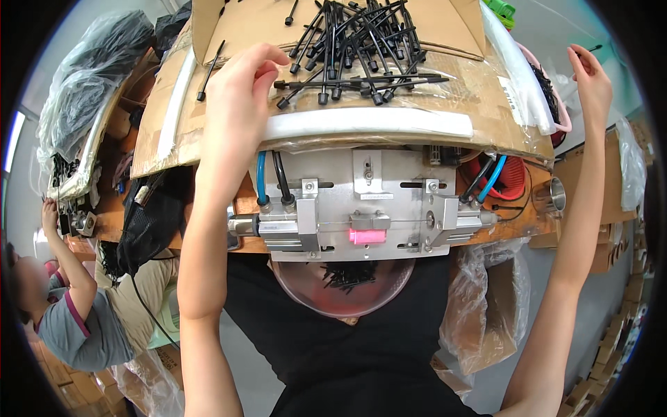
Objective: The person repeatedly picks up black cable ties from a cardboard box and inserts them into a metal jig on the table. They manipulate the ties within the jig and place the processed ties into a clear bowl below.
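Note:
My left hand point(243, 80) hovers at the near left of a pile of thin black plastic rods with knobbed ends point(354, 45). Its fingers curl loosely, thumb and forefinger apart, and I see nothing between them. Far out to the right, my right hand point(590, 73) is raised with its fingers pinched. A short black tip point(595, 48) sticks out past those fingers, like the end of a rod; the rest is hidden. Between my arms sits a metal fixture point(340, 181) with two facing cylinders and a pink block point(367, 237) at its middle.
The pile lies on a taped cardboard box point(507, 90) above the fixture. A clear bowl point(313, 295) with black pieces sits below it, at my lap. Blue and black air hoses point(262, 177) rise beside the cylinders. Another person point(90, 320) works at the left.

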`<state>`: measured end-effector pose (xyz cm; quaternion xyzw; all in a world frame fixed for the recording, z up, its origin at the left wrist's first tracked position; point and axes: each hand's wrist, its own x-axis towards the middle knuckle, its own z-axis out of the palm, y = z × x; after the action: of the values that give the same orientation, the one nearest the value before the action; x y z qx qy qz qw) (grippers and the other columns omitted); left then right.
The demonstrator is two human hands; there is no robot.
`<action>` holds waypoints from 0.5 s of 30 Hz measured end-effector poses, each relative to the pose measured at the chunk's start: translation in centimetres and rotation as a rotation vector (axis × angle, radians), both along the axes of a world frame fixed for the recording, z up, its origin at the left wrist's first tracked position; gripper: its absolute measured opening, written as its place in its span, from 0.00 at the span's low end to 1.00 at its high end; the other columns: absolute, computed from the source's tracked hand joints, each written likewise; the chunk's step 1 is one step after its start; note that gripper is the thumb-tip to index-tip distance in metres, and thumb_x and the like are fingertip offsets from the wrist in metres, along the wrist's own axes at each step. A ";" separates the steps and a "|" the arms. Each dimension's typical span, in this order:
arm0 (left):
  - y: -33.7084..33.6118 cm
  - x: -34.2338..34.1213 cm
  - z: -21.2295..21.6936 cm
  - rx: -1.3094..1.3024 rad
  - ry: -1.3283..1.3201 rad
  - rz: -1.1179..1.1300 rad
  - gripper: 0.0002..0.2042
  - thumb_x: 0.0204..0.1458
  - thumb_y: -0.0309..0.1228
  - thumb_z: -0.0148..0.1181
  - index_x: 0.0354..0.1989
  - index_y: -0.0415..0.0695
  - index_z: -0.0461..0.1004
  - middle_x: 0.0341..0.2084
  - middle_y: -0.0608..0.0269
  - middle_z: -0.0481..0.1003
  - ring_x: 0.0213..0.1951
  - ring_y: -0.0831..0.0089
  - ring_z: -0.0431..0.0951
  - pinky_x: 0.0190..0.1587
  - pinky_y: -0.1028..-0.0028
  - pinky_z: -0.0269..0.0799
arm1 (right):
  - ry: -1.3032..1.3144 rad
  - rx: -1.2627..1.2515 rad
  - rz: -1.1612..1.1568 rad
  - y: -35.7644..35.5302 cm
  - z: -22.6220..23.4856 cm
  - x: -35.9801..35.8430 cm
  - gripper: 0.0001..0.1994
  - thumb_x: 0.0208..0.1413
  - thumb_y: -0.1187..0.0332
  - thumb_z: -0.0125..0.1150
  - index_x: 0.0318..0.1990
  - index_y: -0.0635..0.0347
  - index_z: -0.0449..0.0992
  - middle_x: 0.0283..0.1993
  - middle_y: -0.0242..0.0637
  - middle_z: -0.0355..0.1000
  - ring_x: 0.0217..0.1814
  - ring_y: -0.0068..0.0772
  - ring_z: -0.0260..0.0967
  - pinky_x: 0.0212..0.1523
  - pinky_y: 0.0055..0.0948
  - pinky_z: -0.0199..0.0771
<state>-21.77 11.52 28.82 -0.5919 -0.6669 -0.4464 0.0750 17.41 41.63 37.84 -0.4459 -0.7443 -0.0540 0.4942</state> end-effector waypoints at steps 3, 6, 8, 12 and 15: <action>-1.0 0.6 -0.3 -0.030 0.003 -0.018 0.12 0.50 0.17 0.58 0.43 0.42 0.76 0.35 0.56 0.77 0.35 0.66 0.78 0.40 0.70 0.74 | 0.109 -0.017 0.252 -6.3 -2.1 -2.5 0.14 0.57 0.64 0.65 0.47 0.60 0.81 0.34 0.27 0.77 0.33 0.15 0.69 0.35 0.17 0.70; -1.1 -0.7 -0.2 -0.048 0.042 -0.059 0.14 0.51 0.18 0.59 0.46 0.42 0.76 0.35 0.58 0.76 0.34 0.67 0.77 0.40 0.71 0.74 | 0.224 -0.089 0.440 -11.0 -4.2 -5.9 0.12 0.57 0.70 0.65 0.48 0.63 0.80 0.36 0.27 0.76 0.34 0.15 0.69 0.35 0.17 0.70; -1.0 -0.1 1.0 -0.173 0.007 -0.156 0.14 0.51 0.19 0.59 0.47 0.42 0.76 0.37 0.61 0.77 0.35 0.72 0.77 0.41 0.73 0.73 | 0.213 -0.121 0.506 -13.1 -4.6 -7.4 0.12 0.57 0.70 0.65 0.47 0.62 0.80 0.36 0.27 0.77 0.34 0.15 0.70 0.34 0.18 0.70; 1.1 -0.3 0.6 -0.189 0.185 -0.232 0.13 0.49 0.20 0.60 0.45 0.40 0.76 0.36 0.56 0.78 0.34 0.68 0.77 0.42 0.73 0.73 | -0.086 -0.047 0.599 -17.2 -5.8 -12.2 0.08 0.56 0.73 0.63 0.43 0.60 0.79 0.39 0.31 0.77 0.35 0.20 0.72 0.34 0.22 0.71; 2.2 0.9 0.3 0.012 0.299 -0.092 0.12 0.51 0.21 0.60 0.45 0.41 0.77 0.34 0.54 0.79 0.36 0.64 0.80 0.42 0.70 0.73 | -0.256 0.118 0.671 -16.0 -7.5 -15.1 0.07 0.53 0.74 0.65 0.39 0.61 0.78 0.34 0.35 0.75 0.31 0.25 0.73 0.32 0.23 0.71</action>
<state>-20.91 13.68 29.10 -0.6813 -0.6178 -0.3601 0.1563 2.27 25.61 30.30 -0.1375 -0.9006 0.0131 0.4121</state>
